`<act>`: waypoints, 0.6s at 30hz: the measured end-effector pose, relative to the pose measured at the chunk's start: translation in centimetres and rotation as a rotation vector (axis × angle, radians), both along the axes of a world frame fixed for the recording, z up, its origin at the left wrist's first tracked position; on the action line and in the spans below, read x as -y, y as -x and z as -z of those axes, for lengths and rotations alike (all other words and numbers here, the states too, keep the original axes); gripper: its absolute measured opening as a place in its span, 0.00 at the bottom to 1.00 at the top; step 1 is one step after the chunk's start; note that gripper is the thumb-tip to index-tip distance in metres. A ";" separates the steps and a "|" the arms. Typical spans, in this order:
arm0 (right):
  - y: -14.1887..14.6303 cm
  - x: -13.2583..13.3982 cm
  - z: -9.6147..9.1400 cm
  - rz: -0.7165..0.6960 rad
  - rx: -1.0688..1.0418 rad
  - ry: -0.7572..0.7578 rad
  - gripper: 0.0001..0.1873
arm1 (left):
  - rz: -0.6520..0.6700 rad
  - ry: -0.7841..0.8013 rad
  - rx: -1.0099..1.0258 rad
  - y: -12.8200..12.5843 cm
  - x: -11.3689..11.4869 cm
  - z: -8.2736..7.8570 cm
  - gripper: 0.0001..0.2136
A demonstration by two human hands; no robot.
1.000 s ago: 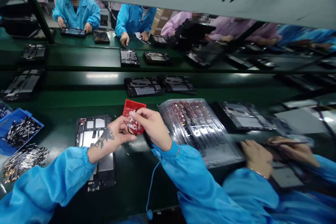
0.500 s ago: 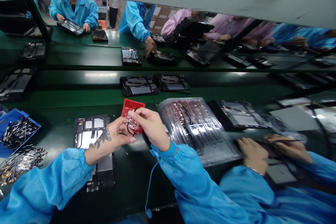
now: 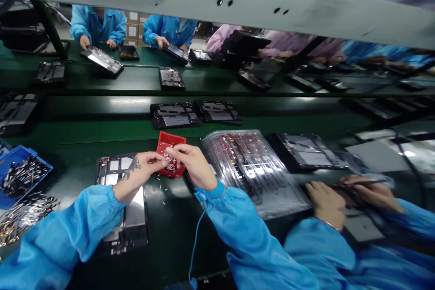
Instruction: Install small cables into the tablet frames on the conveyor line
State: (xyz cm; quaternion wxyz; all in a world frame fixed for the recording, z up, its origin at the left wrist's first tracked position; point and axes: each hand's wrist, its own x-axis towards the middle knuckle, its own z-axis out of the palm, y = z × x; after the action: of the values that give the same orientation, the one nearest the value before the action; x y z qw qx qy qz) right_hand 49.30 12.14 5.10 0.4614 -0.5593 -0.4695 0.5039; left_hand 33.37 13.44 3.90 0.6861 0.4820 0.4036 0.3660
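Observation:
My left hand [image 3: 146, 166] and my right hand [image 3: 190, 166] meet above a small red tray [image 3: 171, 161], their fingertips pinched close together over it. Anything between those fingertips is too small to make out. The tray holds small pale and dark pieces, partly hidden by my fingers. Below my left forearm lies an open tablet frame [image 3: 120, 176] with a metal back. Tiny white bits [image 3: 160, 189] are scattered on the green belt near my hands.
A plastic-wrapped stack of red parts [image 3: 251, 172] sits right of my right hand. A blue bin [image 3: 20, 176] and loose metal parts [image 3: 23, 219] lie at left. A co-worker's hands [image 3: 350, 197] work at right. Several tablet frames line the belts beyond a pale overhead beam [image 3: 217, 4].
The dark wire loop between my hands no longer shows, and my fingertips sit closer to the tray's upper part. Across the belt, co-workers have lifted tablet frames.

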 end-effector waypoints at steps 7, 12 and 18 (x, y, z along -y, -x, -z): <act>0.1 1.7 2.2 0.145 0.889 -0.695 0.09 | -0.087 -0.118 -0.153 -0.3 -1.5 2.2 0.10; 0.2 2.1 3.4 0.015 1.336 -0.876 0.10 | -0.093 -0.287 -0.333 -0.6 -1.6 1.8 0.05; 0.5 1.8 3.4 -0.001 1.481 -0.811 0.13 | -0.085 -0.480 -0.540 -0.3 -1.3 0.7 0.07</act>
State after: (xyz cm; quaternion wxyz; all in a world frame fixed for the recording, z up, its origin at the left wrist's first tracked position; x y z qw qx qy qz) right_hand 48.76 10.37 1.68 0.1992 -0.5361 -0.7955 -0.2003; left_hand 33.68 14.78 3.24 0.4064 0.6913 0.4925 0.3382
